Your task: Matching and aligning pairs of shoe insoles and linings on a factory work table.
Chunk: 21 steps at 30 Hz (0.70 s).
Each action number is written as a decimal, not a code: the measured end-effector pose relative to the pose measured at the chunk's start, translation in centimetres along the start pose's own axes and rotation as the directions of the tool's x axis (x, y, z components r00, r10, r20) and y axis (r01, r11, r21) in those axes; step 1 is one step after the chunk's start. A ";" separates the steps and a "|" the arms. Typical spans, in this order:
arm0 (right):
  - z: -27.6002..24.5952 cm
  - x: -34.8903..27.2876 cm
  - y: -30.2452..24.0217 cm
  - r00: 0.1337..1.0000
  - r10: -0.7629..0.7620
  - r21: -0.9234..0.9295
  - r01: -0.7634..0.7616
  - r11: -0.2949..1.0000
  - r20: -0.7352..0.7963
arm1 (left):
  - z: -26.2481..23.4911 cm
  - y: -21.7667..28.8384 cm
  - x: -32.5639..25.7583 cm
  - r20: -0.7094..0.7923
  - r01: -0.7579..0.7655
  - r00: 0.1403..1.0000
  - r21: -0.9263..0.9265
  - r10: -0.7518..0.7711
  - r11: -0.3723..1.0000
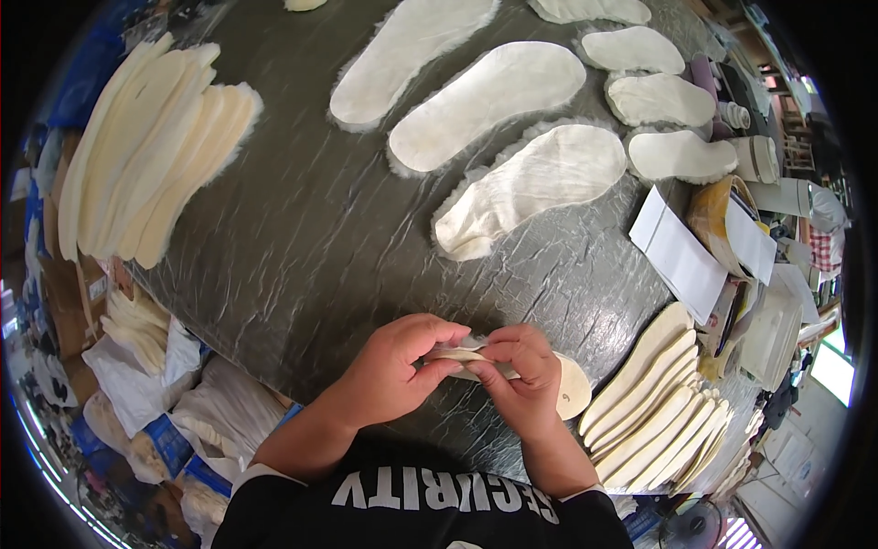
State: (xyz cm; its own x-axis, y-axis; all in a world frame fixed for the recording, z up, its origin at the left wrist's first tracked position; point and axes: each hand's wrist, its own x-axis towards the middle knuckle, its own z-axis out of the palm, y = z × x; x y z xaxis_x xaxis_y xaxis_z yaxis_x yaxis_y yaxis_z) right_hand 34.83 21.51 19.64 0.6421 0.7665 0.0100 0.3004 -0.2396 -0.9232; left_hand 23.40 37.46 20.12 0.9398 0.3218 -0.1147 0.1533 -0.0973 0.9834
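Both hands pinch one cream insole at the near edge of the bench.

The insole (560, 389) is held just above the dark wrinkled bench (311, 247), its rounded end poking out to the right. The left hand (398, 371) has its grip closed on the insole's left part; the right hand (526, 380) has its grip closed on the middle. Just right lies a fanned stack (654, 407) of insoles. Farther off lie fleece soles (535, 183), and at far left a tall pile (151, 146).
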 end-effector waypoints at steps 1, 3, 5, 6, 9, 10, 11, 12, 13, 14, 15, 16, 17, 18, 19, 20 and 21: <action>0.0 -0.1 0.2 0.999 -0.045 -0.017 0.045 0.999 0.009 | -0.1 -0.1 0.0 0.007 -0.002 1.000 0.000 0.002 1.000; 0.3 -0.5 0.1 1.000 -0.025 -0.010 0.025 1.000 -0.005 | -0.2 -0.2 -0.1 0.049 0.009 0.999 0.016 -0.010 1.000; 0.4 -0.9 0.4 1.000 -0.003 -0.002 0.003 1.000 -0.018 | -0.5 -0.1 -0.2 0.081 0.017 0.997 0.010 -0.018 1.000; 0.4 -1.1 0.6 1.000 0.010 0.022 -0.010 1.000 -0.002 | -0.6 0.0 -0.2 0.105 0.027 0.994 0.006 -0.028 1.000; 0.1 -1.5 0.7 0.999 0.042 0.055 -0.043 0.998 0.032 | -1.0 0.1 -0.3 0.167 0.153 0.979 -0.206 -0.120 0.967; 0.1 -1.6 0.6 0.997 0.055 0.066 -0.059 0.996 0.057 | -1.1 -0.2 -0.4 0.171 0.155 0.978 -0.203 -0.121 0.967; 0.1 -1.6 0.5 0.997 0.056 0.069 -0.060 0.996 0.054 | -1.2 -0.9 -0.3 0.166 0.156 0.979 -0.207 -0.123 0.966; 0.0 -1.4 0.4 0.997 0.038 0.065 -0.042 0.997 0.072 | -1.3 -1.2 -0.1 0.161 0.156 0.979 -0.213 -0.123 0.965; -0.1 -1.3 0.2 0.996 0.019 0.061 -0.024 0.998 0.092 | -1.5 -1.2 0.1 0.164 0.158 0.979 -0.212 -0.124 0.965; -0.1 -1.2 0.1 0.996 0.020 0.062 -0.026 0.998 0.089 | -1.7 -1.0 0.5 0.235 0.214 0.958 -0.211 -0.163 0.954; -0.2 -1.2 0.1 0.994 -0.002 0.056 -0.004 0.998 0.111 | -1.9 -0.9 0.6 0.305 0.272 0.931 -0.206 -0.202 0.940; -0.2 -1.2 0.1 0.991 -0.025 0.051 0.019 0.999 0.133 | -1.9 -1.0 0.8 0.306 0.274 0.930 -0.203 -0.205 0.940; -0.1 -1.2 0.1 0.991 -0.024 0.054 0.017 0.998 0.132 | -1.8 -1.0 1.0 0.317 0.215 0.937 -0.194 -0.146 0.957; -0.1 -1.3 0.2 0.990 -0.038 0.059 0.030 0.998 0.134 | -1.7 -1.0 1.2 0.329 0.154 0.940 -0.188 -0.085 0.970; -0.1 -1.3 0.2 0.989 -0.051 0.065 0.043 0.997 0.136 | -1.7 -1.0 1.2 0.331 0.156 0.940 -0.187 -0.087 0.970; 0.0 -1.4 0.3 0.990 -0.050 0.066 0.041 0.997 0.135 | -1.6 -0.8 1.3 0.341 0.129 0.938 -0.191 -0.058 0.973; 0.0 -1.5 0.4 0.990 -0.064 0.070 0.055 0.996 0.128 | -1.6 -0.7 1.3 0.350 0.102 0.936 -0.195 -0.028 0.975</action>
State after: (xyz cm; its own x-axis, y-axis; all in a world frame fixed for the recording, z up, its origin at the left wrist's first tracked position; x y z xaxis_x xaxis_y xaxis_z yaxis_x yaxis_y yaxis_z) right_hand 33.99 20.29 19.22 0.5264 0.8500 0.0196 0.2849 -0.1546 -0.9460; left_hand 24.00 39.44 19.48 0.9826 -0.0252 -0.1842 0.1859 0.1219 0.9750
